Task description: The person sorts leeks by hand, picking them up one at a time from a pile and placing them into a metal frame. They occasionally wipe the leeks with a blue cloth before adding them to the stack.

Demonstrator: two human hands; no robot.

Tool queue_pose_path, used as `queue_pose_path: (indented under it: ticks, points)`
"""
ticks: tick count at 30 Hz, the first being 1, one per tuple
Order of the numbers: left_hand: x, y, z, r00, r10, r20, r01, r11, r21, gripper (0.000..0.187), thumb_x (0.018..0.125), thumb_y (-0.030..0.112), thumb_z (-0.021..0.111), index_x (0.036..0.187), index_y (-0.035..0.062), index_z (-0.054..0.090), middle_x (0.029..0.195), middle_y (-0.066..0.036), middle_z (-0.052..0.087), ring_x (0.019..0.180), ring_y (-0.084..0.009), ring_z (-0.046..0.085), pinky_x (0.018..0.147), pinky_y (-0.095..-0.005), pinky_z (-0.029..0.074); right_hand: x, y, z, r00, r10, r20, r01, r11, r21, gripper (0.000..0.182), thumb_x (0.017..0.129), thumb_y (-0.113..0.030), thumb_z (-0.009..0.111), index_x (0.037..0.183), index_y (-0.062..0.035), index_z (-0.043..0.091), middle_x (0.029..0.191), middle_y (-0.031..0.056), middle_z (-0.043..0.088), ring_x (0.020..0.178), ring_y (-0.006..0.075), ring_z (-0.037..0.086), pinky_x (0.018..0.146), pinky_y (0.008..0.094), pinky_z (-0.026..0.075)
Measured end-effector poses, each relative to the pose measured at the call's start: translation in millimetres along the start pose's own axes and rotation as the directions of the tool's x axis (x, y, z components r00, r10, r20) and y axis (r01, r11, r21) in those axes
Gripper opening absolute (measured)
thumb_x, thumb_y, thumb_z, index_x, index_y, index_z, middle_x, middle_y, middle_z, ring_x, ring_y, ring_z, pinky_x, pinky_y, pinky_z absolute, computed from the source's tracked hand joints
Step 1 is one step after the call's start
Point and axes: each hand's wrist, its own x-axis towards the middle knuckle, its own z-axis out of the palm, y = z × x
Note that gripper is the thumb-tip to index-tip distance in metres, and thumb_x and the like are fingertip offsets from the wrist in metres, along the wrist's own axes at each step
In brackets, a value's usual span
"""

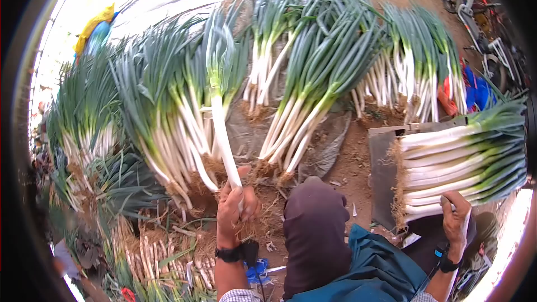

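Note:
My left hand (238, 204) is closed round the root end of a long green onion (222, 134), whose white stalk rises upright with green leaves at the top. Behind it, piles of green onions (168, 106) lie on the ground with roots towards me. On my right, a neat row of green onions (447, 162) rests on a dark board (385, 184), roots to the left and leaves to the right. My right hand (456, 215) is beside the nearest stalk of that row, fingers curled. A narrow white strip runs along this hand; what its fingers hold I cannot make out.
My knee (316, 218) is bent between the piles and the board. Another heap of green onions (324, 72) lies ahead on dark sheeting (330, 145). Peeled scraps and stalks (162, 257) cover the lower left. Parked bikes (486, 33) stand at the far right.

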Motion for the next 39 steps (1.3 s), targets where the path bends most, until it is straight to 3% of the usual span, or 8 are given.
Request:
queue_pose_path:
  ticks: [7,9,11,16,21,26,33,39]
  points:
    - [66.2,-32.2,15.7,0.982,-0.188,-0.016,0.155,0.758,0.633,0.044,0.101,0.023,0.063,0.137,-0.0014,0.055,0.077,-0.003,0.062,0.061,-0.0102,0.057,0.055,-0.0284,0.046,-9.6,7.6,-10.0,0.999,0.042,0.02,-0.041,0.998,-0.056,0.014,0.09,-0.007,0.07,0.099,0.003,0.067,0.086,0.0167,0.069,0.079,0.0294,0.066,0.072,0.0364,0.05]
    - [101.0,-76.2,-10.7,0.991,-0.132,0.011,0.076,0.635,0.769,0.044,0.096,0.031,0.068,0.128,0.0015,0.061,0.092,-0.013,0.07,0.081,-0.0241,0.068,0.069,-0.0362,0.052,-13.7,30.3,-8.1,1.0,0.02,0.01,-0.019,0.998,-0.062,0.012,0.09,-0.004,0.069,0.1,0.0035,0.067,0.086,0.0168,0.068,0.077,0.0285,0.065,0.072,0.0363,0.05]
    - [128.9,-122.5,-42.3,0.999,-0.047,-0.026,0.032,0.132,0.991,0.05,0.095,0.032,0.069,0.132,0.0003,0.061,0.108,-0.021,0.072,0.102,-0.0315,0.069,0.087,-0.0413,0.054,-16.7,49.4,-6.7,0.986,0.166,0.019,-0.167,0.985,0.037,0.011,0.091,-0.001,0.066,0.101,0.0037,0.066,0.088,0.0159,0.068,0.077,0.0269,0.064,0.073,0.0363,0.05]
    - [140.5,-197.8,-89.8,0.99,-0.09,-0.113,0.121,0.09,0.989,0.034,0.094,0.027,0.066,0.119,0.0044,0.064,0.108,-0.026,0.068,0.103,-0.0448,0.064,0.09,-0.0507,0.051,-11.3,53.8,-11.2,0.988,0.141,0.058,-0.141,0.99,-0.005,0.016,0.097,-0.011,0.066,0.102,0.0039,0.066,0.088,0.0137,0.066,0.079,0.0223,0.061,0.074,0.0347,0.049]
    - [113.0,-172.5,-131.3,0.933,0.36,-0.011,-0.027,0.102,0.994,0.024,0.092,0.012,0.061,0.114,0.0016,0.064,0.098,-0.024,0.065,0.095,-0.0411,0.062,0.085,-0.049,0.05,10.8,44.9,1.2,0.985,0.093,0.144,-0.096,0.995,0.02,0.014,0.098,-0.01,0.064,0.103,0.0032,0.066,0.089,0.0133,0.066,0.081,0.0238,0.062,0.077,0.0345,0.049]
    - [113.8,-56.7,-199.1,0.743,0.603,-0.291,0.402,-0.055,0.914,0.029,0.103,0.012,0.049,0.123,-0.0014,0.064,0.113,-0.02,0.068,0.107,-0.0292,0.066,0.087,-0.0395,0.058,27.2,22.5,26.8,0.987,-0.044,0.156,0.044,0.999,0.006,0.013,0.096,-0.008,0.066,0.104,0.0024,0.066,0.091,0.0141,0.066,0.083,0.026,0.062,0.078,0.0361,0.049]
    - [167.0,-7.7,-295.6,0.623,0.455,-0.636,0.728,-0.042,0.684,0.024,0.093,0.007,0.056,0.115,0.0,0.059,0.122,-0.026,0.062,0.11,-0.0383,0.063,0.1,-0.0457,0.049,32.9,35.1,30.6,0.957,0.108,0.268,-0.116,0.993,0.014,0.014,0.097,-0.008,0.066,0.107,0.0009,0.066,0.094,0.0144,0.066,0.087,0.0275,0.062,0.082,0.0367,0.049]
    - [199.3,-7.7,-299.0,0.458,0.406,-0.791,0.878,-0.066,0.474,0.038,0.085,0.026,0.07,0.118,0.009,0.067,0.123,-0.015,0.067,0.125,-0.0388,0.051,0.106,-0.0527,0.037,25.6,50.2,31.7,0.971,0.124,0.206,-0.113,0.992,-0.064,0.014,0.097,-0.006,0.065,0.11,-0.0011,0.065,0.099,0.0142,0.066,0.093,0.0274,0.062,0.087,0.0383,0.048]
